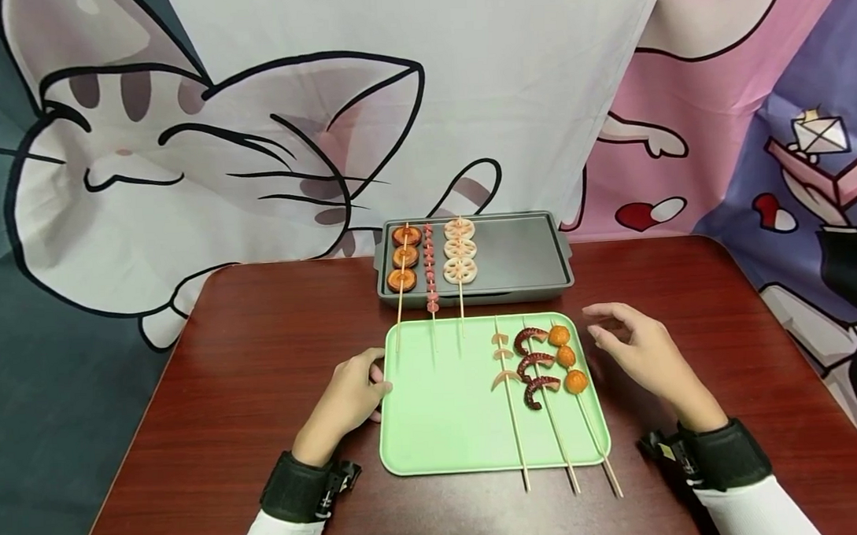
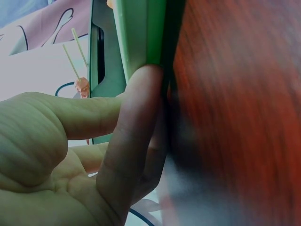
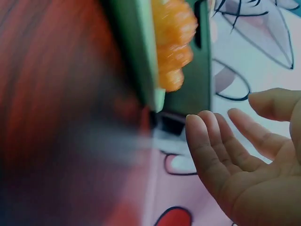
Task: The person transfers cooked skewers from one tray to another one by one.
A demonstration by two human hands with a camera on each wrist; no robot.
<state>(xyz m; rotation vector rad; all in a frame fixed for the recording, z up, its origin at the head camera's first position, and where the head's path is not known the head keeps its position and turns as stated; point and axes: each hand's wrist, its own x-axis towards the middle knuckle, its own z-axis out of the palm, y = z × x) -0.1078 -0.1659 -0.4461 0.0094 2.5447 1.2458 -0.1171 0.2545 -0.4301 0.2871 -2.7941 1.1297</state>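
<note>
Cartoon cloth (image 1: 254,148) with a big sleeping cat hangs behind a dark red desk (image 1: 249,400). On the desk lies a green tray (image 1: 441,424), and just beyond it, nearly touching, sits a grey grill pan (image 1: 520,256). Three skewers lie on the right part of the tray: one with pale slices (image 1: 502,359), one with dark red curled pieces (image 1: 534,366) and one with orange balls (image 1: 566,357), their sticks reaching past the near rim. Three more rest on the left part of the pan: brown rounds (image 1: 403,258), small pink bits (image 1: 430,259) and white lotus slices (image 1: 459,251), their sticks reaching out over the tray's far edge.

The left hand (image 1: 351,392) rests at the tray's left edge with its fingers (image 2: 136,117) curled against the rim, touching it. The right hand (image 1: 644,354) hovers just beside the tray's right edge near the orange balls, fingers relaxed and slightly bent, holding nothing.
</note>
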